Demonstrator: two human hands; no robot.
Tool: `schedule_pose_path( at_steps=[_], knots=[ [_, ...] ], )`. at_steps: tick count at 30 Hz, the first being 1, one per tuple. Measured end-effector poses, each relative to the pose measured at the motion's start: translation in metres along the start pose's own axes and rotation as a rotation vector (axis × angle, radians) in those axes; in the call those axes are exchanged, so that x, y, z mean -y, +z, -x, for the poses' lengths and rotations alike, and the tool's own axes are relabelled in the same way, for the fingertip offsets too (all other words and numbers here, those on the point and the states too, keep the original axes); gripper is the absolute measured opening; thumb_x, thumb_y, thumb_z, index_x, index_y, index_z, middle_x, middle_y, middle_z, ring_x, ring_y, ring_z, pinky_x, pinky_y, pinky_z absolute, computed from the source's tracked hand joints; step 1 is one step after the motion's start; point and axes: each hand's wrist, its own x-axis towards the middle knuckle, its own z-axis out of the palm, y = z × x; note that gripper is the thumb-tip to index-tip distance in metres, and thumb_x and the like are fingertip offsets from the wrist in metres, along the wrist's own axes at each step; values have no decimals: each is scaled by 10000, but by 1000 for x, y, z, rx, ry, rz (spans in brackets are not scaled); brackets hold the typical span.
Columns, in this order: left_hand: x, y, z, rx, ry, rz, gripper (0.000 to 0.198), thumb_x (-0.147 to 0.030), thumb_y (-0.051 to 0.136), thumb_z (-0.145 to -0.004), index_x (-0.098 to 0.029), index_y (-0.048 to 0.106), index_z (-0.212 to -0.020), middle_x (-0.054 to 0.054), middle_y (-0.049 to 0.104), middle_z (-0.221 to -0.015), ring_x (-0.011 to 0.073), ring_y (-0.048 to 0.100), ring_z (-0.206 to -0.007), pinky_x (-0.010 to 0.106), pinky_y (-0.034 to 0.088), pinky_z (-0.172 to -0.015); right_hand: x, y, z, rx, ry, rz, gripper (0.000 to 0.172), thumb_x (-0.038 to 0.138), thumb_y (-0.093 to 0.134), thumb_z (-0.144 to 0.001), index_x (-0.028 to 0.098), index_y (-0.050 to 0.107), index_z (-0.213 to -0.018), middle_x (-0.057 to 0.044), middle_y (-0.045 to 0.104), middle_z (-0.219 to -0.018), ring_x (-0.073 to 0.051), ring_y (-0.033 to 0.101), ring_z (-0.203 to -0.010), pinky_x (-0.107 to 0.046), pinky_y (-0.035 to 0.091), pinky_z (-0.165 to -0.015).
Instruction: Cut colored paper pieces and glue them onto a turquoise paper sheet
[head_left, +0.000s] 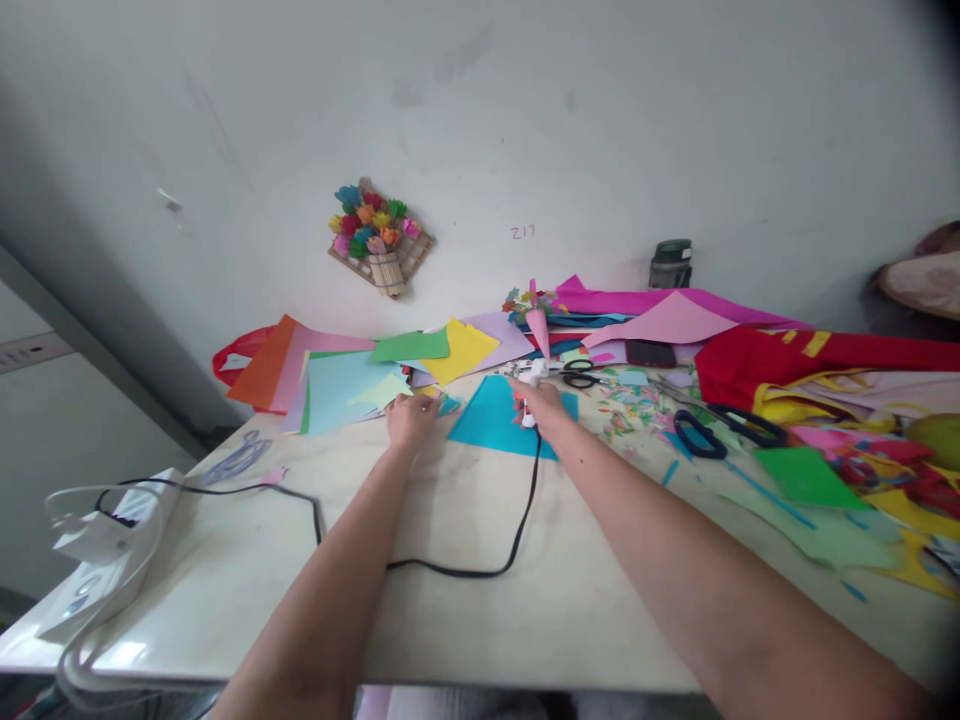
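My right hand (541,405) is wrapped round a white hot glue gun (531,415). Its black cord (517,540) hangs down and loops across the table. Beneath the gun lies a blue sheet of paper (480,418), partly covered by the hand. My left hand (412,418) is to the left of that sheet with its fingers curled together; what they pinch, if anything, is too small to name. Small yellow and blue paper scraps (448,404) show right beside its fingertips.
Coloured paper sheets (337,385) lie behind my left hand. Black-handled scissors (701,435) and many paper scraps (634,408) are on the right. A power strip (105,570) stands at the left edge. A paper-flower decoration (379,235) hangs on the wall. A dark phone (650,353) lies at the back.
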Motion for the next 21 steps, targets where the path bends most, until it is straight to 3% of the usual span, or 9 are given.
schedule_pose_path(
  at_steps=[5,9,13,18,21],
  knots=[
    [-26,-5,0,165,-13,-94,357,-535,508,-694,-247,703,-774,91,675,-812,275,537,-981,393,335,-873,-2,0,-2,-1,-10,-7,247,362,612,-714,149,517,-632,41,505,-400,-115,478,-283,-220,366,-270],
    [-42,-6,0,274,-49,-92,271,-432,578,-656,-225,691,-791,115,673,-890,288,538,-988,400,321,-868,-2,0,-1,7,-17,-10,245,366,610,-714,150,522,-637,38,507,-403,-116,482,-290,-218,363,-268],
    [-46,-5,-1,298,-144,18,173,-315,632,-609,-204,677,-734,128,670,-890,296,567,-940,386,366,-803,-1,0,1,4,-20,-32,240,360,613,-710,150,521,-637,34,510,-408,-117,481,-293,-221,362,-270],
    [-40,7,-7,270,-264,423,85,-153,674,-497,-189,622,-554,78,621,-590,286,604,-716,360,411,-652,1,0,3,-12,-31,-87,239,356,616,-704,150,519,-631,33,508,-408,-115,480,-291,-220,366,-276],
    [-34,20,-12,201,-330,949,196,-69,713,-399,-192,586,-482,0,500,-405,238,573,-575,329,410,-586,1,0,4,-14,-50,-117,238,359,607,-709,152,519,-632,34,507,-407,-107,479,-294,-213,375,-287]
  ],
)
